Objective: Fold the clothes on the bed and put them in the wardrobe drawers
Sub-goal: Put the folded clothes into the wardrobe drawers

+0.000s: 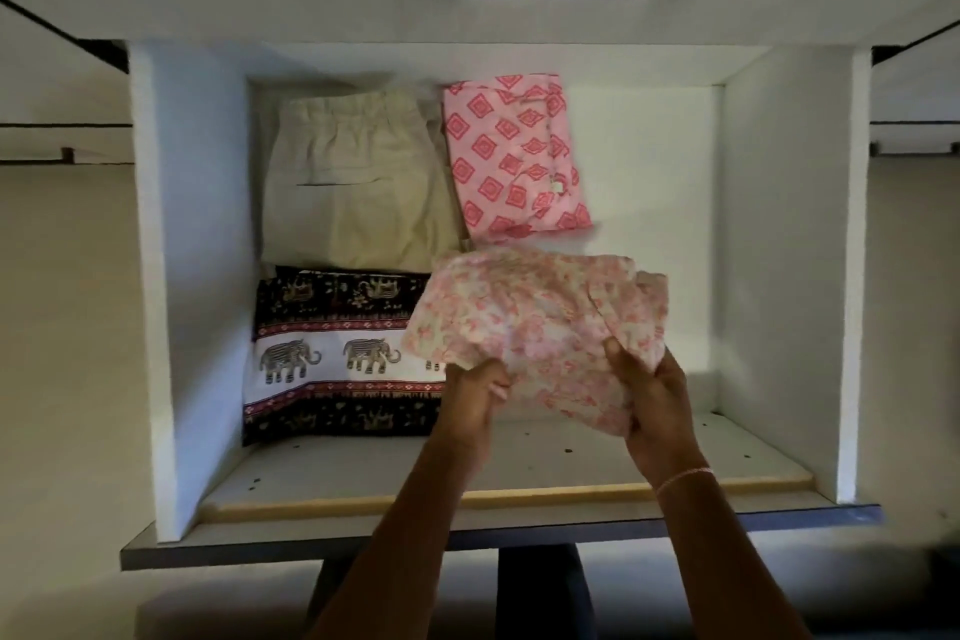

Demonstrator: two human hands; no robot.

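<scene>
The soft, crumpled pink floral garment (pixel 535 327) hangs bunched over the near right part of the open white drawer (pixel 197 276). The left hand (pixel 475 395) and right hand (pixel 657 405) each close a tight grip on its near edge, fingers curled into the thin cloth. Three flat folded pieces lie around the grip: a black-and-white elephant-print cloth (pixel 332 353) just left, smooth beige trousers (pixel 353 187) beyond that, and a pink diamond-print piece (pixel 511 156) straight beyond.
</scene>
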